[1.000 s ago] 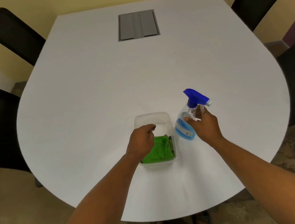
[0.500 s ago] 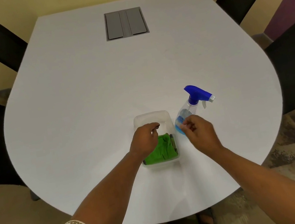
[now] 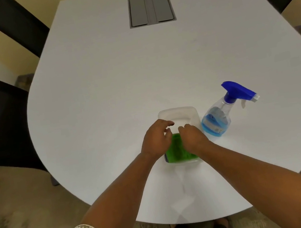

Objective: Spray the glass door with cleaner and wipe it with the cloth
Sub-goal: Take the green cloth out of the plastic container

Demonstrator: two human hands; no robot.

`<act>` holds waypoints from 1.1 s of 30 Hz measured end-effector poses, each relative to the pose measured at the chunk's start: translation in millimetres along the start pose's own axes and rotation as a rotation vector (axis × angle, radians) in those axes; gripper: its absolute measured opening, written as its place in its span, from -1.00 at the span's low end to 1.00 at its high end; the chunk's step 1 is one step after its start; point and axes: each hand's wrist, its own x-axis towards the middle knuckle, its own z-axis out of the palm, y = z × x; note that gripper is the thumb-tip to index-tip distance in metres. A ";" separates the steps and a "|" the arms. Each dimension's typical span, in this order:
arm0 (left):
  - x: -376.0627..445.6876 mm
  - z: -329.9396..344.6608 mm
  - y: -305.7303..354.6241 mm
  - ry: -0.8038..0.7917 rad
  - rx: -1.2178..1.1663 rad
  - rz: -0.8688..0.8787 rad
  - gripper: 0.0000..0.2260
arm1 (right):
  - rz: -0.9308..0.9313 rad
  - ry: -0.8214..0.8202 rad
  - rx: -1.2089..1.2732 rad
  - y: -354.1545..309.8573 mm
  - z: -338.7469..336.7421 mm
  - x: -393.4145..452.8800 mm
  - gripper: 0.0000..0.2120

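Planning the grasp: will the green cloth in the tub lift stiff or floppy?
Probably floppy: the green cloth lies bunched and folded in the clear tub. Likely light, so the tub may not lift with it. Both hands cover part of it, so its size is unclear.

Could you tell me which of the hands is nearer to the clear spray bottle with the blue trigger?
Right. The right hand is just beside the spray bottle; the left hand lies farther off.

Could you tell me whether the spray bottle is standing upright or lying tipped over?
Upright: the spray bottle stands on its base on the white table, blue trigger head uppermost, with neither hand touching it.
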 end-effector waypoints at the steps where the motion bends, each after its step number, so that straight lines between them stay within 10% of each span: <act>1: -1.3 -0.5 -1.8 -0.013 -0.016 0.003 -0.73 | -0.027 -0.013 -0.038 0.6 3.8 3.0 -0.63; 13: -2.2 -1.2 -14.8 -0.011 -0.262 -0.165 -0.76 | -0.014 -0.050 -0.216 -2.3 7.0 16.4 -0.77; 23: -4.6 -2.9 -9.5 -0.002 -0.311 -0.238 -0.73 | -0.107 -0.102 0.202 7.9 -34.8 -0.2 -0.87; 33: -24.6 -16.6 35.1 0.391 -0.298 -0.246 -0.92 | -0.200 0.063 0.357 18.3 -75.7 -22.6 -0.83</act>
